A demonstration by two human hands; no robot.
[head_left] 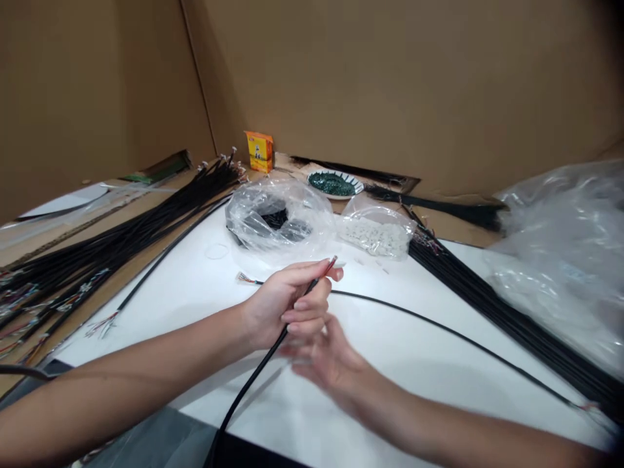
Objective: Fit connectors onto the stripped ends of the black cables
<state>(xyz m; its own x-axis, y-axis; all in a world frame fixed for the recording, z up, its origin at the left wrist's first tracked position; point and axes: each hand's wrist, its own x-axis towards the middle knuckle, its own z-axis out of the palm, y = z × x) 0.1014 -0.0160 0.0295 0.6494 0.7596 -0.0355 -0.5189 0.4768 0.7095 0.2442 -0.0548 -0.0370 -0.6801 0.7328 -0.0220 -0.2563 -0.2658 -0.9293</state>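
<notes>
My left hand [287, 302] is closed around a black cable [248, 383] near its stripped end, where thin coloured wires [330, 264] stick out past my fingertips. The cable runs down toward the bottom edge. My right hand [326, 361] sits just below and behind the left one, palm up and blurred by motion; its fingers look loosely spread and nothing shows in it. A second black cable [439, 328] lies across the white table [205, 286], its stripped end just left of my left hand.
Bundles of black cables lie at the left [121, 237] and right [492, 296]. Clear bags hold black parts [277, 221] and white connectors [377, 234]. A dish of green bits [334, 184], an orange box [259, 151] and large plastic bags [560, 253] stand before cardboard walls.
</notes>
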